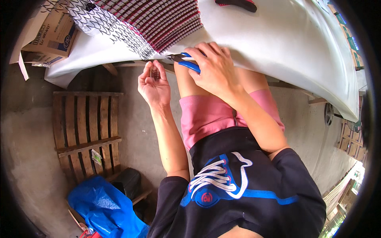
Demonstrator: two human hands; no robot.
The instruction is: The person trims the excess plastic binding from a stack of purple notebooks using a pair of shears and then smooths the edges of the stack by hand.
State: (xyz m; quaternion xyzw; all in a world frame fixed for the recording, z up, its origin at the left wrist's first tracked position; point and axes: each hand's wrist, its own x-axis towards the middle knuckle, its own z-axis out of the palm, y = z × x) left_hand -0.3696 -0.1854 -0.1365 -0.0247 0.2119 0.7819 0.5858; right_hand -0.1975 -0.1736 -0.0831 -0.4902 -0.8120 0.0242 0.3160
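Note:
A dark wire mesh (119,35) of zigzag wires lies on the white-covered table, and a dark red and black woven section (158,23) adjoins it. At the mesh's near corner is my left hand (154,89), thumb and fingers closed in a pinch. A small dark coiled wire piece (154,73) shows between its fingers and palm; the exact grip is partly hidden. My right hand (216,69) is wrapped round blue-handled pliers (189,63). The pliers' dark jaws point left, close to the woven section's near corner and my left fingertips. Whether the jaws touch wire is too small to tell.
The white table cover (278,43) hangs over the table's near edge, above my lap. An open cardboard box (55,33) stands at the far left. A dark and red object (238,4) lies at the back. Left of me are a wooden pallet (87,135) and a blue plastic sheet (105,204).

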